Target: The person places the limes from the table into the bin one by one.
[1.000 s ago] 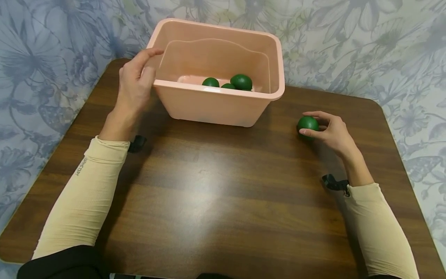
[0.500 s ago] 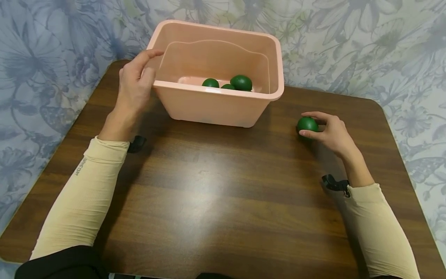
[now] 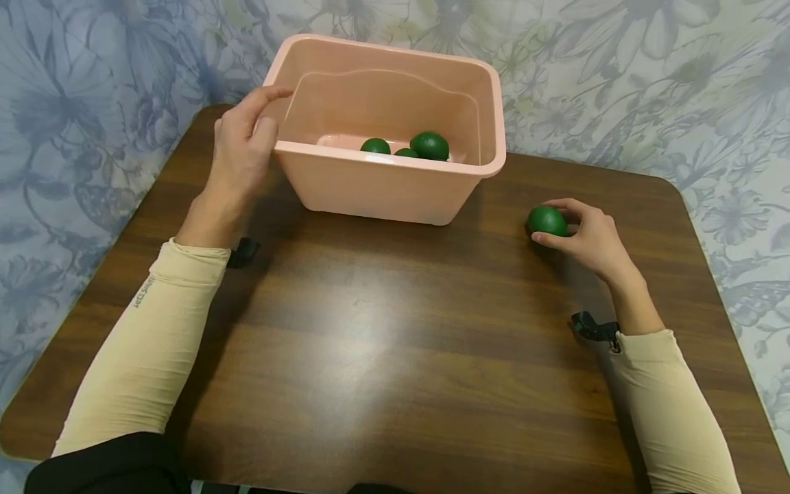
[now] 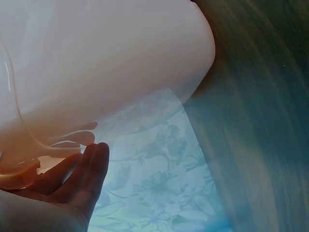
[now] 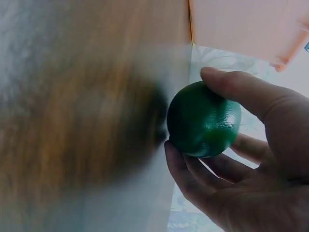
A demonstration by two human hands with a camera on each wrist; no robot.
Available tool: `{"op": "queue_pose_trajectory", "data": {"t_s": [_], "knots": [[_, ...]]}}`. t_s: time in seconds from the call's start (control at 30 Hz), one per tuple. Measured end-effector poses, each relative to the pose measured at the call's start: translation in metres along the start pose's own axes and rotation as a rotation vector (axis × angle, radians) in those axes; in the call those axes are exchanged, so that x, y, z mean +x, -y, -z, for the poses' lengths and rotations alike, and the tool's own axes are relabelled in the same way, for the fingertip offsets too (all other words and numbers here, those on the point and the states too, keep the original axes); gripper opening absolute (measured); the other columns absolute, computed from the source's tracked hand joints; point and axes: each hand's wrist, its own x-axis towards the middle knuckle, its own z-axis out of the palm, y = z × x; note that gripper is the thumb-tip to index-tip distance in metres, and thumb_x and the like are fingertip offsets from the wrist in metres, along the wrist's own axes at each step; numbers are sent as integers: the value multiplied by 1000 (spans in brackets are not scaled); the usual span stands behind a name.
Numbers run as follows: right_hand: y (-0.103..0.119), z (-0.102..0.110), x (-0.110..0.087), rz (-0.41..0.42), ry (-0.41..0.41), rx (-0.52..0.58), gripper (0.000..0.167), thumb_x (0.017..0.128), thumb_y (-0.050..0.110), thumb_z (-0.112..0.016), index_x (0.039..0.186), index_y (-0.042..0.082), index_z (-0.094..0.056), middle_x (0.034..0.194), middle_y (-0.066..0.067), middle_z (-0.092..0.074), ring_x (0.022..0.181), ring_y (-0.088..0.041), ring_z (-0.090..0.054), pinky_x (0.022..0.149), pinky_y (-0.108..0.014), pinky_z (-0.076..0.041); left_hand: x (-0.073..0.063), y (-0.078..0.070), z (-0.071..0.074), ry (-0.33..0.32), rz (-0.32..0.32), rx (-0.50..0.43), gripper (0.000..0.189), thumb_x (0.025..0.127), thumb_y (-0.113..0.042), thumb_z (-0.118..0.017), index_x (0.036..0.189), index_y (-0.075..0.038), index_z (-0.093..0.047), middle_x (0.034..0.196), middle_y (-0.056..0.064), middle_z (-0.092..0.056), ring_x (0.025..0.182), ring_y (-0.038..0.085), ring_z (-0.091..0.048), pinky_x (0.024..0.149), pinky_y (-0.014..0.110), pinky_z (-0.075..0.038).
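My left hand (image 3: 243, 147) grips the left rim of a pink plastic bin (image 3: 376, 185), with the index finger reaching over the edge. In the left wrist view, the fingers (image 4: 96, 164) lie against the bin's rim from outside. To the bin's right, my right hand (image 3: 595, 237) holds a glossy green lime (image 3: 546, 221), thumb on the near side and fingers on the far side. The right wrist view shows the lime (image 5: 203, 121) between thumb and fingertips, close over the table. Inside the bin lie a round lime (image 3: 375, 145), a larger oval one (image 3: 430, 146) and a third, partly hidden by the front wall.
The brown wooden table (image 3: 370, 329) has rounded corners and a bright reflection in its middle. Behind the bin and along both sides stands a floral-papered wall (image 3: 586, 82). Dark camera mounts (image 3: 594, 326) sit at both wrists.
The lime in my right hand has turned slightly between the fingers, and its long side shows more. The left hand and the bin keep their places.
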Motion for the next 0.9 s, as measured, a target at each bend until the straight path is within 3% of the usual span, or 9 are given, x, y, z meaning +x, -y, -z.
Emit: {"op": "queue_pose_trajectory", "data": {"t_s": [0.13, 0.33, 0.47, 0.6, 0.9], "knots": [[3, 2, -1, -16, -47, -5, 73, 91, 42, -81, 150, 9, -53, 143, -26, -61, 121, -47, -66, 69, -7, -44, -2, 2, 0, -5, 3, -5, 52, 96, -23, -42, 137, -32, -72, 135, -4, -71, 97, 15, -54, 87, 23, -41], [18, 12, 0, -7, -199, 14, 72, 91, 40, -80, 147, 5, -51, 143, -22, -62, 125, -41, -64, 76, -7, -45, 0, 1, 0, -9, -3, -28, 51, 96, -24, -42, 136, -33, -73, 137, -5, -70, 103, 8, -59, 95, 23, -46], [34, 20, 4, 47, -312, 58, 63, 90, 32, -82, 145, 9, -60, 139, -17, -65, 121, -20, -66, 87, -11, -51, -1, 1, 0, 1, 8, -20, 52, 96, -25, -41, 136, -35, -72, 137, -5, -71, 98, 6, -55, 92, 23, -44], [51, 27, 10, 94, -398, 106, 58, 90, 31, -82, 143, 16, -65, 134, -13, -69, 111, -1, -64, 87, -13, -52, -1, 2, -1, -4, -1, -29, 52, 95, -25, -41, 135, -35, -73, 135, -3, -71, 97, 4, -56, 89, 19, -43], [78, 34, 21, 113, -456, 168, 59, 89, 29, -82, 142, 16, -61, 125, -4, -71, 105, 0, -64, 84, -16, -49, 1, 2, -2, -6, -8, -32, 50, 96, -25, -43, 135, -32, -73, 135, -3, -72, 97, 4, -55, 91, 20, -43]]}}
